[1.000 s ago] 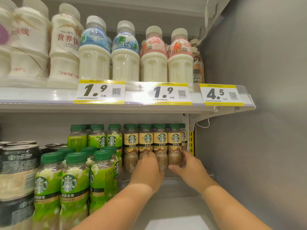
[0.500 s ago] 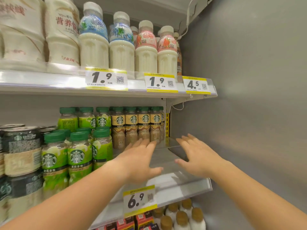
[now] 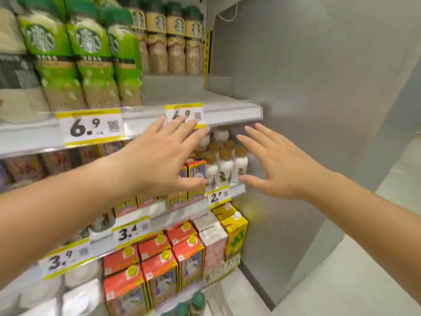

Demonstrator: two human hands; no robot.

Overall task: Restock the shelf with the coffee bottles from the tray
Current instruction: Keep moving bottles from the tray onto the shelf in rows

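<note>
**shelfwatcher:** Since both hands are empty right now, left hand (image 3: 159,160) and right hand (image 3: 280,165) spread flat with fingers (image 3: 250,142) wide, I'd guess the next move is down to fetch more. Tan coffee bottles (image 3: 168,39) sit at the back of the 6.9 shelf (image 3: 227,110), bare space in front.

**aisle9:** Agreed. Can't see the tray itself, though a couple of green caps (image 3: 193,302) poke in at the bottom. I'd grab two per trip, labels forward, and slide them snug against that back row.

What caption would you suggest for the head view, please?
Both empty hands, left and right, spread open before the shelf of tan coffee bottles.
</note>
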